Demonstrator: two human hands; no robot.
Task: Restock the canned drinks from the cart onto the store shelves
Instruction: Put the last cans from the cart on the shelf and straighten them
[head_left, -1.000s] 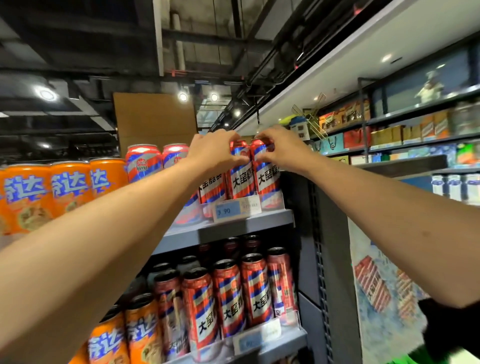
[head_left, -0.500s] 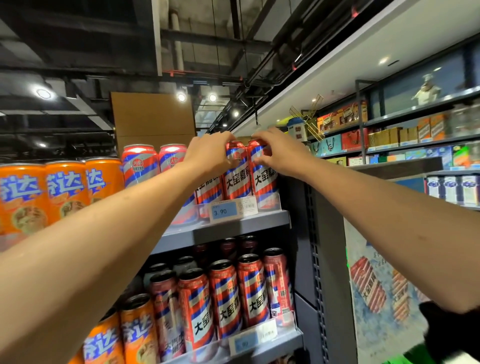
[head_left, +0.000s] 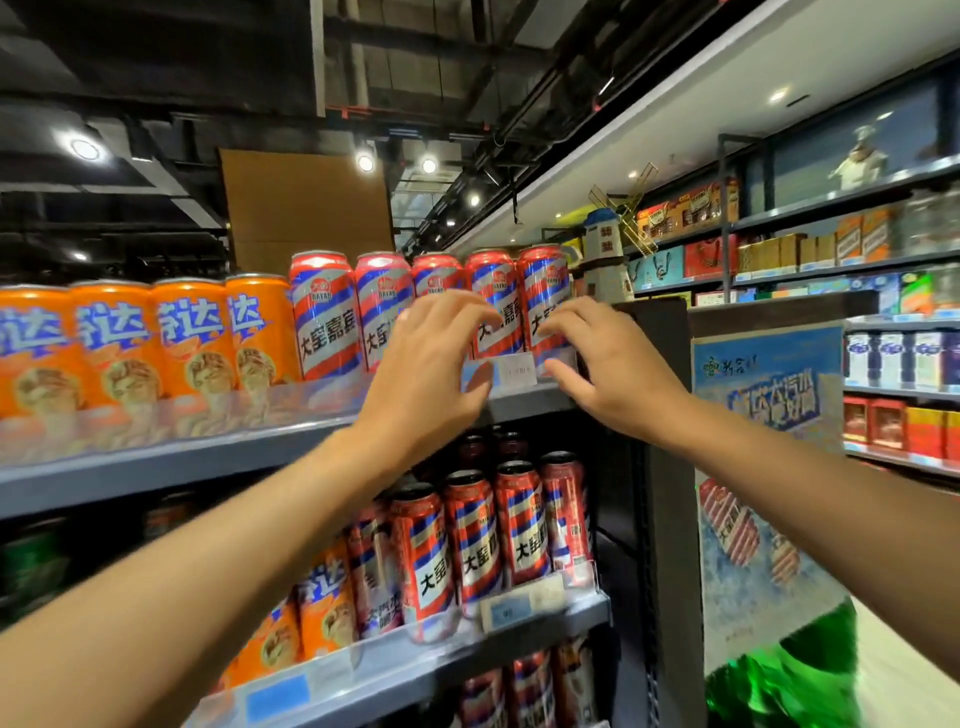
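Several red, white and blue striped cans (head_left: 493, 301) stand in a row at the right end of the top shelf (head_left: 156, 462). My left hand (head_left: 431, 374) hovers in front of them, fingers spread and loosely bent, holding nothing. My right hand (head_left: 608, 364) is just to its right, also spread and empty, a little in front of the rightmost can (head_left: 543, 296). Neither hand touches a can.
Orange cans (head_left: 130, 353) fill the left of the top shelf. The lower shelf (head_left: 395, 670) holds more striped cans (head_left: 472, 540). A dark shelf end panel (head_left: 665, 467) stands right, with a blue poster (head_left: 763, 467) and further shelving (head_left: 883, 270) beyond. Something green (head_left: 779, 680) sits bottom right.
Both hands have let go of the two rightmost striped cans and drawn back and down, fingers spreading. The view has shifted so more of the top shelf shows.
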